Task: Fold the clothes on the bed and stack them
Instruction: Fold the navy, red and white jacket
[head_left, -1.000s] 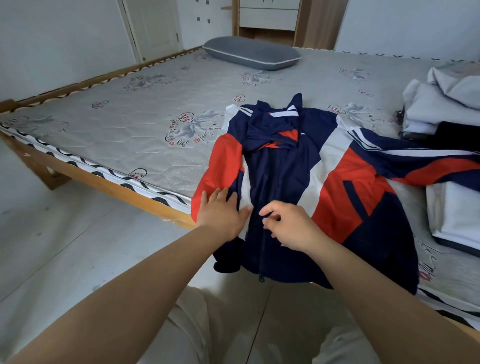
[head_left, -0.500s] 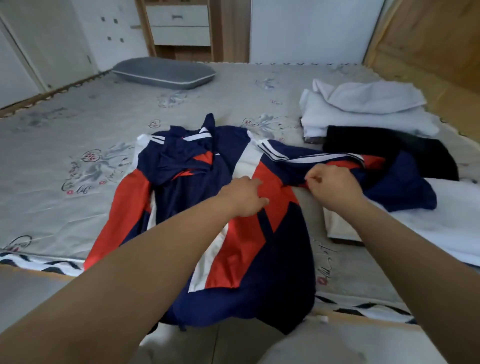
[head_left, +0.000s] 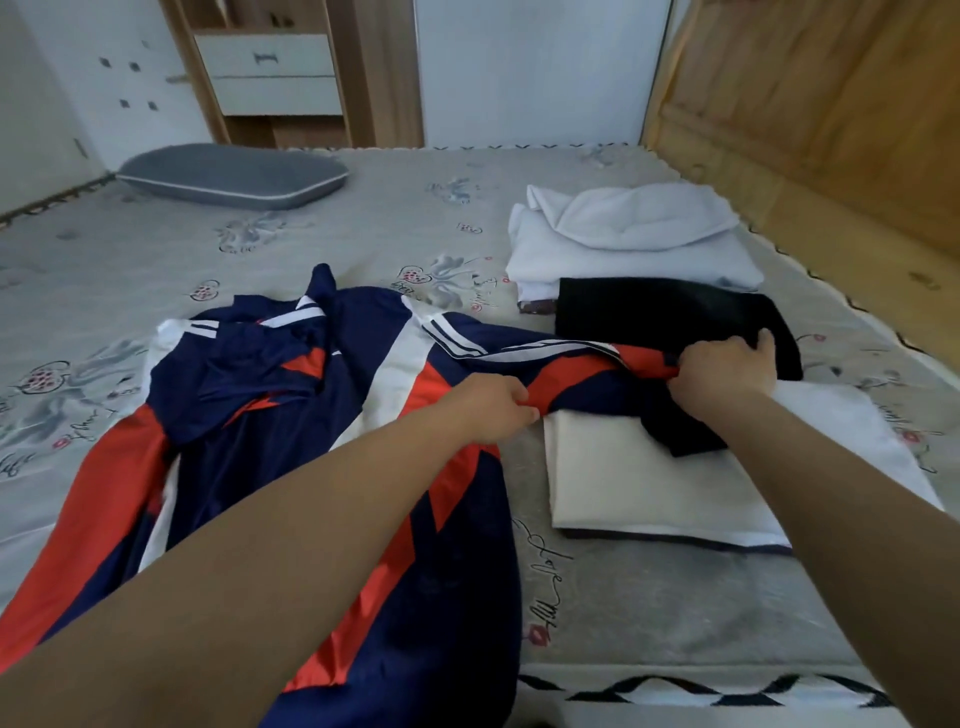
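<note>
Navy jacket sleeve now stretched rightward, both hands gripping it

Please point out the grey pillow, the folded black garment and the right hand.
Grey pillow (head_left: 231, 175), head view: middle of its top.
Folded black garment (head_left: 660, 312), head view: upper flat part.
Right hand (head_left: 724, 366), head view: back of hand.

Jacket hem cut off by bottom edge.

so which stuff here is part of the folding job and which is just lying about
Job:
jacket, its sleeve gripped by left hand and right hand
black garment
white pile
cream fold

Lying about:
pillow
drawers
</note>
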